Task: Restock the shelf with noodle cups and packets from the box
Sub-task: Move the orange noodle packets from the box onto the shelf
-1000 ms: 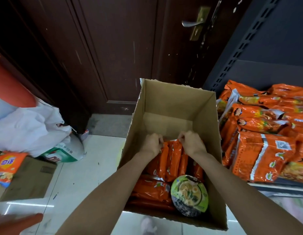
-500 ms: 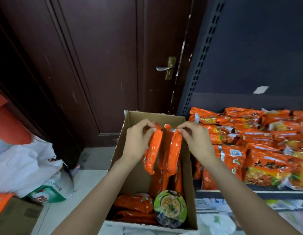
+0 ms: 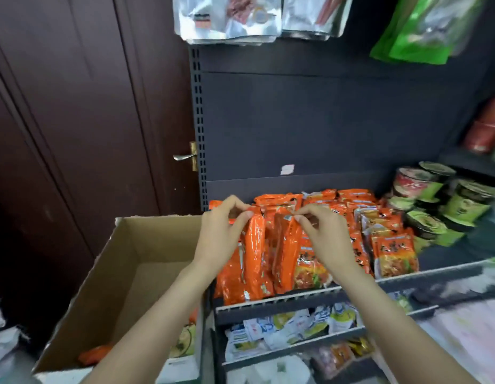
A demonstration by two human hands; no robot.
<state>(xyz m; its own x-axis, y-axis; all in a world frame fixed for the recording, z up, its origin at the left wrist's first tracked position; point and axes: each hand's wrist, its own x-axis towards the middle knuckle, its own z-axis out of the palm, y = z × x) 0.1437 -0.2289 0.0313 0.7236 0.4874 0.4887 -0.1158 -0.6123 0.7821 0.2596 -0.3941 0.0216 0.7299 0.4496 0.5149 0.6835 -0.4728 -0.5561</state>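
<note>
Pinching glossy orange noodle packets [image 3: 257,256] by their top seams, both hands [image 3: 221,231] [image 3: 322,236] risk dropping them short of the dark metal shelf [image 3: 268,302], I reckon.

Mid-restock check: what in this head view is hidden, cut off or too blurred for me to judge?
- Box contents: the left forearm and the cardboard box wall hide most; only an orange scrap and a cup edge show.
- Count of held noodle packets: left hand and right hand cover their tops.
- Packet print: too blurred.
- Noodle cups and the shelf rail's right end: smeared, cut by the frame edge.
- Hanging bags: cut off at top.
</note>
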